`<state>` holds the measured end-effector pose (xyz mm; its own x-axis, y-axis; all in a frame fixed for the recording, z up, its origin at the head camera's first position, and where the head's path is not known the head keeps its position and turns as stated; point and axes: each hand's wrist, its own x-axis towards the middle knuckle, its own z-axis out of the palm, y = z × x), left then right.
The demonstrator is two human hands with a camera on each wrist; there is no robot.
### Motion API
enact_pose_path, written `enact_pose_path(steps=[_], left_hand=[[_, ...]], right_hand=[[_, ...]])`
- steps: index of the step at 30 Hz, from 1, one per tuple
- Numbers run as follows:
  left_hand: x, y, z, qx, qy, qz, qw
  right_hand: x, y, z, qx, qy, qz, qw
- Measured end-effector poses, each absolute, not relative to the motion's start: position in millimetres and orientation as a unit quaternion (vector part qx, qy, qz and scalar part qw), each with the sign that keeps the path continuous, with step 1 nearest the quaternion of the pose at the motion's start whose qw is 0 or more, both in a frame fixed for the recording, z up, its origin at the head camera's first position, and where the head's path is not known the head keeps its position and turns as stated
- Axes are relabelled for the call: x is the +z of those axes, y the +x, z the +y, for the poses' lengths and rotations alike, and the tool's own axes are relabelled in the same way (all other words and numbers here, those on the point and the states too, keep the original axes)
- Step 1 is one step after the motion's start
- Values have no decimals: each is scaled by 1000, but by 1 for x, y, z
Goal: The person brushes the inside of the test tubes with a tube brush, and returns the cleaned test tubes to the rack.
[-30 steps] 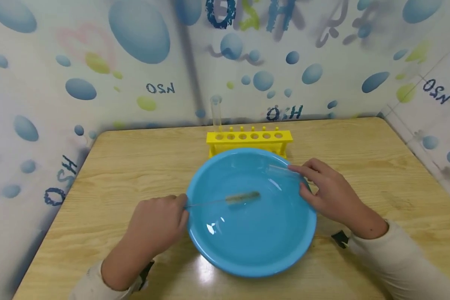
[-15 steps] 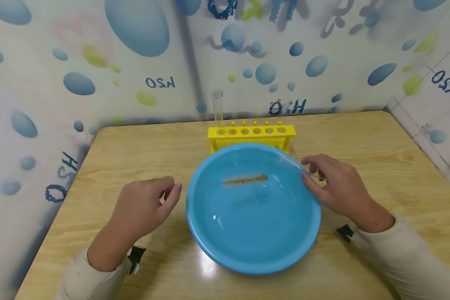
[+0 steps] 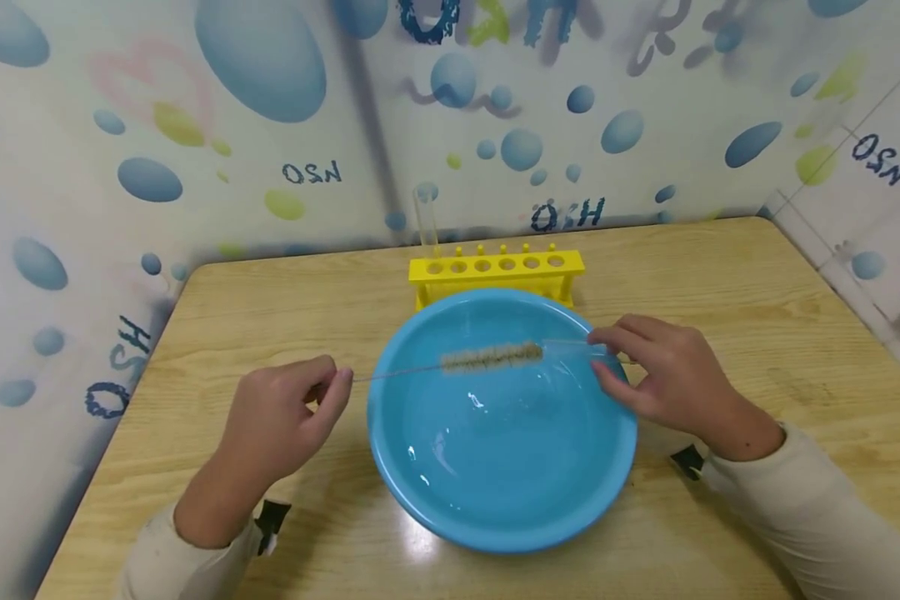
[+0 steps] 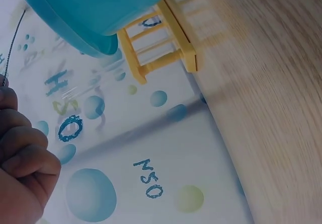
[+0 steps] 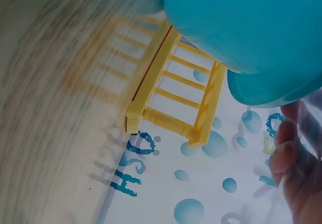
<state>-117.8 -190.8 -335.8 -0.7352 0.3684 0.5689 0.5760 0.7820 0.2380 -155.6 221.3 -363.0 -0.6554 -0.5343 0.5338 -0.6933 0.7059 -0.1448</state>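
My left hand (image 3: 288,421) pinches the thin twisted-wire handle of a test tube brush (image 3: 487,358) between thumb and forefinger, left of the blue basin (image 3: 495,537). The brush's pale bristles stretch level over the basin. At the basin's right rim, my right hand (image 3: 660,379) grips a clear glass test tube (image 3: 566,347) in its fingers. The tube lies almost level, its mouth facing left, right at the bristle tip. In the left wrist view the curled fingers of the left hand (image 4: 25,153) show with the wire rising from them.
Behind the basin stands a yellow test tube rack (image 3: 497,267), with another clear test tube (image 3: 425,221) upright in its leftmost hole. A patterned wall (image 3: 255,200) borders the wooden table (image 3: 285,312) at the back. Water glints inside the basin.
The brush has risen out of the basin and moved up toward the tube's mouth. My left hand has shifted left and slightly up. The tube has been tipped about, its mouth now facing the brush.
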Motion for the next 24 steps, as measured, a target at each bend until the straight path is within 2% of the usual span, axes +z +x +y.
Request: enact_pose_path(steps=[8, 14, 24], left_hand=[[-340, -119, -191, -219, -313, -882, 277], [-338, -121, -192, -218, -355, -866, 274], [-334, -120, -192, -243, -363, -859, 267]], right_hand=[[-365, -157, 224, 181, 369, -880, 236], [-364, -158, 225, 186, 380, -876, 230], [-367, -159, 224, 198, 390, -870, 227]])
